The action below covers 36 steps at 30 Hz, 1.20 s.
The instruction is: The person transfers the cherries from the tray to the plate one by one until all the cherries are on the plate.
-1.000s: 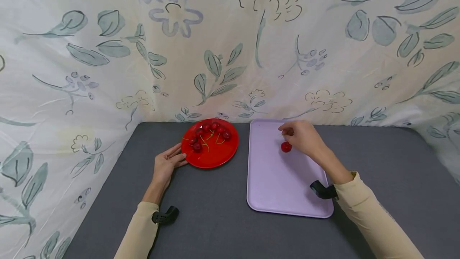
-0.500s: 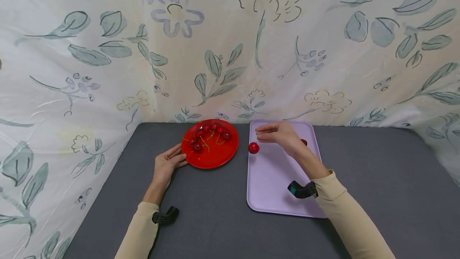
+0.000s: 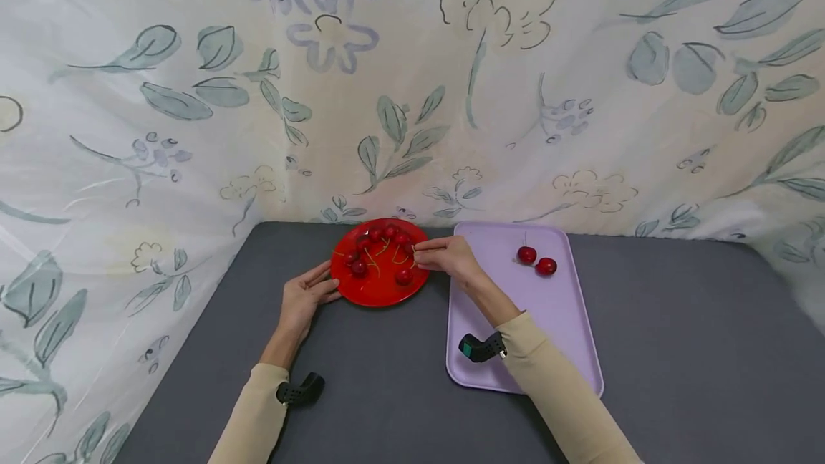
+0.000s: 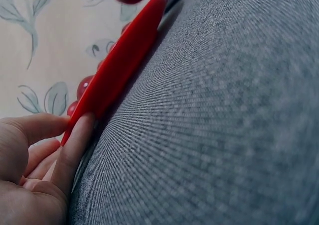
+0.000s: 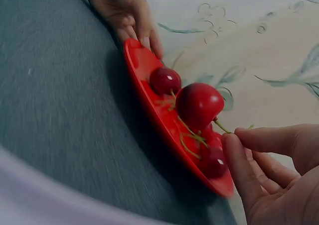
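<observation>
My left hand (image 3: 303, 301) holds the left rim of a round red plate (image 3: 380, 296) between thumb and fingers; the left wrist view shows the rim pinched. Several dark red cherries (image 3: 359, 268) with green stems lie along the plate's left and far sides. Over the plate's right side, my right hand (image 3: 454, 259) pinches another cherry (image 5: 199, 105) by its stem, between thumb and fingertips. That cherry hangs close over the plate in the right wrist view, partly covering the cherries behind it.
To the right of the plate lies a lilac rectangular tray (image 3: 554, 321), partly under my right forearm. Two cherries, one (image 3: 526, 255) beside the other (image 3: 546, 266), lie on its far right part. A flower-patterned cloth (image 3: 399, 92) rises behind the grey table (image 3: 374, 392).
My right hand has carried the cherry left from above the tray to over the red plate. Both cherries on the tray have come into sight. My left hand stays at the plate's rim.
</observation>
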{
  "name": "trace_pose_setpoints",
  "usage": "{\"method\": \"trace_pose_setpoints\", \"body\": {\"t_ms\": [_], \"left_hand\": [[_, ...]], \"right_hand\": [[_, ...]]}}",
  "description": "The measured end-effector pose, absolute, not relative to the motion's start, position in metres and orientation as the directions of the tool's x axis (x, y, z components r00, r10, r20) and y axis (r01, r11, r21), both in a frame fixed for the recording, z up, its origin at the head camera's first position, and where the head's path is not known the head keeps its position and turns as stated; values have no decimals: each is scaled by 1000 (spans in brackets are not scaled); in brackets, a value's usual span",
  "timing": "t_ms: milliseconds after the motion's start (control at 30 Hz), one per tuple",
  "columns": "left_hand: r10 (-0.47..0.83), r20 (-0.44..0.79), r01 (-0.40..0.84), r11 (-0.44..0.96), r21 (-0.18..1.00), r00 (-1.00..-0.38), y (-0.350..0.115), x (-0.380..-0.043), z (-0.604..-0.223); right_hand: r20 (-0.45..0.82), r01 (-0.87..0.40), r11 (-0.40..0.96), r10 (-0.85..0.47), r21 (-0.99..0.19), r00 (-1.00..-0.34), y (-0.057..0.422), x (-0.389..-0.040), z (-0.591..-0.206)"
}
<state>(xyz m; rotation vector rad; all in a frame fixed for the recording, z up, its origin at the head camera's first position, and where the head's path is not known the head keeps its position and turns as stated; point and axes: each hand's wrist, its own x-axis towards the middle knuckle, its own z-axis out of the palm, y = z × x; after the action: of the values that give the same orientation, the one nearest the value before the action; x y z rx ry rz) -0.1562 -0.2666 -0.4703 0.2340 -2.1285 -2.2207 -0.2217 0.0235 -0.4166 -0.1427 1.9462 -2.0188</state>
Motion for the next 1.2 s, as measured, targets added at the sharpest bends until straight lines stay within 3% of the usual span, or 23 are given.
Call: {"method": "trace_pose_setpoints", "body": {"t_ms": [333,533,1200], "left_hand": [[-132,-76,-69,-57,996,-988,-265,-162,-467],[-132,-76,-70,-52,996,-988,-265,-160,-467],[-145,-71,-62,-66,996,-987,-266,-157,-471]], "right_hand": [[-217,223,-2,-220,-975,-951,-24,-217,-424],[-128,119,65,-164,-991,-978,-41,-215,-430],[-125,112,112,-122,-987,-985,-52,-210,-437]]}}
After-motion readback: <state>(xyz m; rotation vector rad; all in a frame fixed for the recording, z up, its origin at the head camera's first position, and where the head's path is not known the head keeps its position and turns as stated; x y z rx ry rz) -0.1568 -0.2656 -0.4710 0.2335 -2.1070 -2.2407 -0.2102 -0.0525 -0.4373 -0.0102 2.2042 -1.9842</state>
